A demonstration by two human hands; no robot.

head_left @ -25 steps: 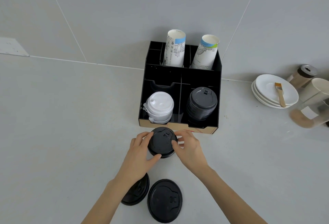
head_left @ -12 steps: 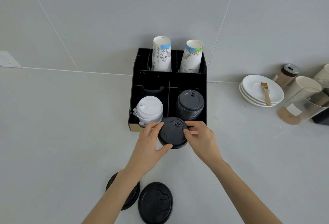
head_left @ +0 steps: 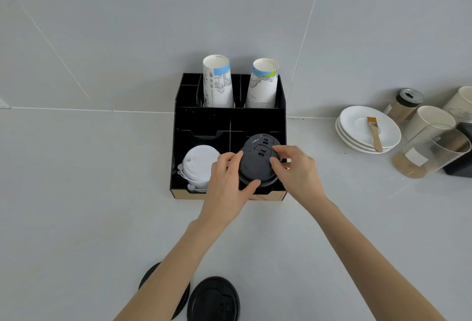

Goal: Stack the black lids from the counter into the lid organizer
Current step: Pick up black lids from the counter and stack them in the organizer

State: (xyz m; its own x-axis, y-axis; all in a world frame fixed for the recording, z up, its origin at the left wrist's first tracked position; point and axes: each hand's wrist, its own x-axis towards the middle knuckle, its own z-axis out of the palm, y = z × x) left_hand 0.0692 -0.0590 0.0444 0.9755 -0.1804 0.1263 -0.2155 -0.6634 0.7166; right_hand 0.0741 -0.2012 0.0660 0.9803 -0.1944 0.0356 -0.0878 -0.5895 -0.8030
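Observation:
The black lid organizer (head_left: 204,119) stands against the wall. Its front right compartment holds a stack of black lids (head_left: 260,139). Both hands hold one black lid (head_left: 255,167) just above the front of that stack. My left hand (head_left: 227,188) grips its left and lower rim, and my right hand (head_left: 293,170) grips its right rim. Two more black lids lie on the counter near the bottom edge: one (head_left: 213,300) in full view, the other (head_left: 148,277) partly hidden under my left forearm.
White lids (head_left: 196,165) fill the organizer's front left compartment, and two paper cup stacks (head_left: 218,83) stand in its back. To the right are stacked white plates (head_left: 357,131) with a brush (head_left: 375,133), a shaker jar (head_left: 406,105), cups and a clear container (head_left: 431,152).
Both hands have carried the black lid up from the counter, forward and to the right, to the black stack in the organizer. The camera has tilted, so the scene sits lower in view.

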